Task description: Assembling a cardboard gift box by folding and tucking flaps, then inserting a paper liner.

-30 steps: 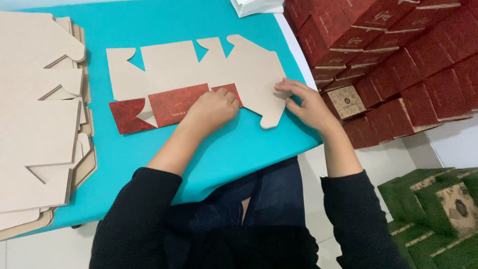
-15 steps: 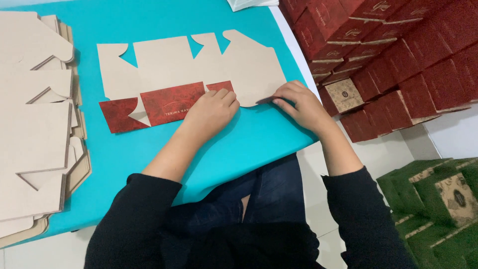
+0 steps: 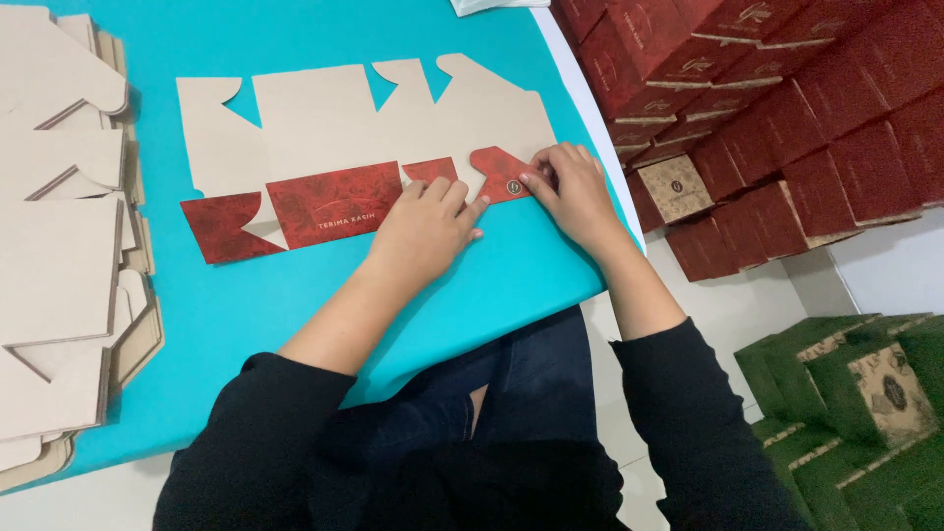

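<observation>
Box blank is lying flat on the teal counter, its near strip folded red-side up; my left hand is pressing it down, fingers spread; my right hand is pinching the red end flap.

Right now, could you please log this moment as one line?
left hand: flat on carton blank | right hand: pressing red flap | blank stack: left | surface: teal table
</observation>
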